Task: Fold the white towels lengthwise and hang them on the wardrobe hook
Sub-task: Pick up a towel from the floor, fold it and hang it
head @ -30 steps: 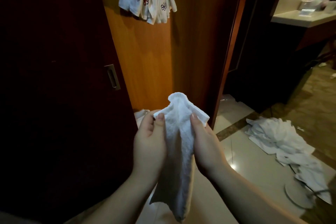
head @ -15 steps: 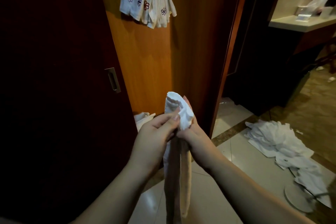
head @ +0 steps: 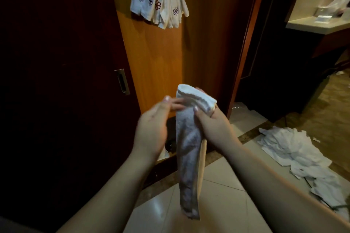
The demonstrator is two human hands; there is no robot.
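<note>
A white towel (head: 189, 149), folded into a long narrow strip, hangs down in front of me. My right hand (head: 214, 125) grips it near the top, thumb across the front and fingers behind the folded end. My left hand (head: 153, 125) is beside the towel on its left, fingers straight and blurred, the tips touching the towel's upper edge. Several white towels with small flower emblems (head: 161, 0) hang from the top of the orange wardrobe panel (head: 157, 62); the hook itself is out of view.
A dark sliding wardrobe door (head: 56, 81) with a metal recessed handle (head: 122, 83) stands at left. A heap of white towels (head: 295, 153) lies on the tiled floor at right. A dark cabinet with a light countertop (head: 318, 24) stands at the far right.
The towel went from a loose bunch between both hands to a narrow folded strip. My left hand has let go of its pinch and opened beside it; my right hand keeps the hold.
</note>
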